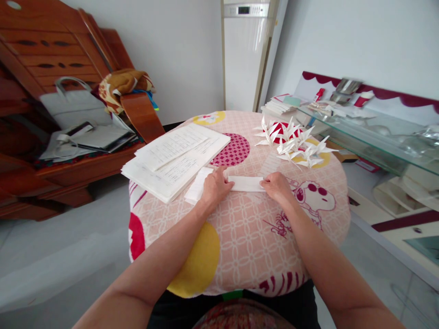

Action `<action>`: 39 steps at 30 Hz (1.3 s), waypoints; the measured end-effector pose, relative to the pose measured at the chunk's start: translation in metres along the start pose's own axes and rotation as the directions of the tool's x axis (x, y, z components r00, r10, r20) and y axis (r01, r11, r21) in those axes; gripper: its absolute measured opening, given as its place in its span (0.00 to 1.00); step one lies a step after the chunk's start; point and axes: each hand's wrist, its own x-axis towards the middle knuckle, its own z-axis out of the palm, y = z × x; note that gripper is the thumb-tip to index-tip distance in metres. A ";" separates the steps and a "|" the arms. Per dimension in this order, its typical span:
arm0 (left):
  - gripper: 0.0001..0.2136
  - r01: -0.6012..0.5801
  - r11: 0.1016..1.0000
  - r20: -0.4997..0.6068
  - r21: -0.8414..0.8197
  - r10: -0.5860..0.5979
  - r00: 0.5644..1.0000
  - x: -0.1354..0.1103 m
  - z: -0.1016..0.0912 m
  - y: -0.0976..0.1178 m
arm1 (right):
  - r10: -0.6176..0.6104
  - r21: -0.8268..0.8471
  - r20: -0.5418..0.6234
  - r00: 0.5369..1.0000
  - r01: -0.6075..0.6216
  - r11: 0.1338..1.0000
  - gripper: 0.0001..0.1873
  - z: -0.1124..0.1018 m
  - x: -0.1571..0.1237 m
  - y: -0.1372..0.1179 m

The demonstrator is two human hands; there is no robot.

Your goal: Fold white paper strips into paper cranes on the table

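Observation:
A white folded paper strip lies flat across the middle of the table between my two hands. My left hand holds its left end, the thumb pressed on the paper. At the right end, my right hand pinches the strip between thumb and curled fingers. Beside and partly under my left hand is another folded white paper. A stack of written paper sheets lies farther left. Several white folded paper cranes stand grouped at the table's far right.
A pink patterned cloth covers the round table. To the right stands a glass-topped cabinet with papers and metal bowls. A wooden bench at left carries a grey bag and a brown cloth. A white upright unit stands behind.

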 end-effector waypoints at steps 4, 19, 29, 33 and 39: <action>0.27 -0.006 1.000 0.001 -0.011 0.006 1.000 0.000 -0.001 0.000 | 0.001 0.022 -0.004 1.000 -0.001 1.000 0.17 0.001 0.000 0.001; 0.27 -0.013 1.000 0.010 -0.017 0.013 1.000 0.001 -0.001 0.000 | -0.008 0.010 -0.015 1.000 0.008 1.000 0.17 0.004 0.004 0.003; 0.27 -0.019 1.000 -0.001 -0.003 0.019 1.000 0.000 -0.001 0.000 | -0.005 0.003 -0.011 1.000 0.005 1.000 0.17 0.002 0.003 0.000; 0.28 -0.041 0.999 -0.012 -0.012 0.041 0.999 -0.002 0.002 -0.001 | 0.004 0.000 -0.013 1.000 -0.004 1.000 0.16 0.002 0.002 -0.001; 0.26 -0.316 0.947 -0.109 -0.060 0.308 0.945 0.000 0.008 -0.008 | -0.005 -0.011 -0.025 1.000 0.005 1.000 0.17 0.004 0.003 -0.001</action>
